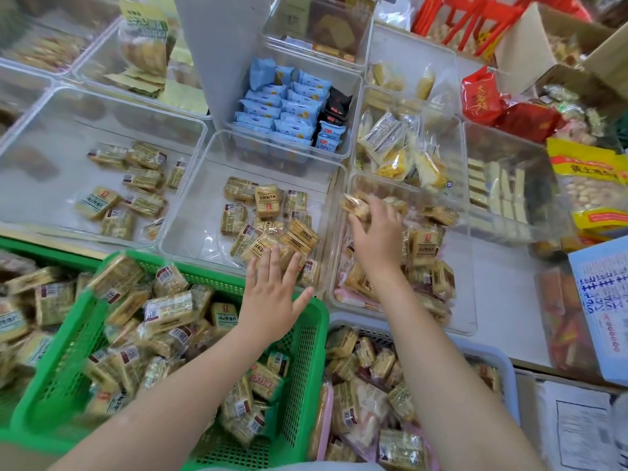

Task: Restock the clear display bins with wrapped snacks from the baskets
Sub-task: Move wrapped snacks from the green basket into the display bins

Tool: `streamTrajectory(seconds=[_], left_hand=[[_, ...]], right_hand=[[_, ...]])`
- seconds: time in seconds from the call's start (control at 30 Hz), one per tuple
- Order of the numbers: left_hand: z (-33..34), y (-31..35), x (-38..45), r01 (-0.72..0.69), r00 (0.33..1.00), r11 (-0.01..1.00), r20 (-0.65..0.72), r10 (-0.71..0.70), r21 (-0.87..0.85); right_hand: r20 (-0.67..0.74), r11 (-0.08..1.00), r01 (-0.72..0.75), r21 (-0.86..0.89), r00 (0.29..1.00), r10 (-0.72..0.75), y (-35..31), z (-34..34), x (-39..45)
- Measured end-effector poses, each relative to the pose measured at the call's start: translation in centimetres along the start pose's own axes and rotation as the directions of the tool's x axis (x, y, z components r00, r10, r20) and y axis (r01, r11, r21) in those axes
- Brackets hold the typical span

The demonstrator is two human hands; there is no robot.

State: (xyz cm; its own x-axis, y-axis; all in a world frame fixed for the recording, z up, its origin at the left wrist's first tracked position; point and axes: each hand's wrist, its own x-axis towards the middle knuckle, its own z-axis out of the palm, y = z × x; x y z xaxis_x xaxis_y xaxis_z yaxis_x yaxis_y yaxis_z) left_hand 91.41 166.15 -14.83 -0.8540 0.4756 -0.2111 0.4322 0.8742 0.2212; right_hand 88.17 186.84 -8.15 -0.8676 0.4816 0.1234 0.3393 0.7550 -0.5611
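Note:
My left hand (273,287) hovers flat with fingers spread over the near corner of the middle clear bin (190,212), fingertips on a heap of tan wrapped crackers (289,239). My right hand (377,232) reaches into the right clear bin (465,283) and grips a wrapped snack (355,205) at its fingertips. A green basket (306,351) full of the same wrapped crackers sits under my left forearm. A grey-blue basket (503,362) of mixed wrapped snacks lies under my right forearm.
A left clear bin (51,130) holds several green-labelled crackers. Behind are bins of blue packets (285,107) and yellow cakes (404,158). Red bags (482,96), a yellow bag (591,185), cardboard boxes and papers crowd the right side.

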Motion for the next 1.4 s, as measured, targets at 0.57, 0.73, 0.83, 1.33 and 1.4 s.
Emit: streamTrajectory(seconds=[0.57, 0.73, 0.83, 1.33, 1.4], left_hand=[[-0.3, 0.3, -0.1, 0.013, 0.999, 1.000, 0.030, -0.013, 0.005], [-0.5, 0.3, 0.0, 0.024, 0.998, 0.999, 0.056, -0.025, 0.025], [-0.6, 0.3, 0.0, 0.026, 0.998, 0.999, 0.060, -0.027, 0.022], [-0.6, 0.1, 0.0, 0.023, 0.999, 0.999, 0.043, -0.025, 0.032], [-0.7, 0.2, 0.0, 0.018, 1.000, 0.999, 0.025, -0.019, 0.027]], right_hand=[[0.315, 0.963, 0.080, -0.257, 0.949, 0.005, 2.2, -2.2, -2.4], [0.516, 0.950, 0.014, -0.311, 0.842, 0.156, 5.3, -4.7, -1.4], [0.534, 0.895, 0.102, -0.435, 0.829, 0.165, 5.6, -4.6, -0.7], [0.223, 0.986, 0.166, -0.022, 0.962, -0.157, -4.5, 2.4, 2.2], [0.318, 0.988, 0.152, -0.030, 0.938, -0.135, -4.9, 4.4, 2.1]])
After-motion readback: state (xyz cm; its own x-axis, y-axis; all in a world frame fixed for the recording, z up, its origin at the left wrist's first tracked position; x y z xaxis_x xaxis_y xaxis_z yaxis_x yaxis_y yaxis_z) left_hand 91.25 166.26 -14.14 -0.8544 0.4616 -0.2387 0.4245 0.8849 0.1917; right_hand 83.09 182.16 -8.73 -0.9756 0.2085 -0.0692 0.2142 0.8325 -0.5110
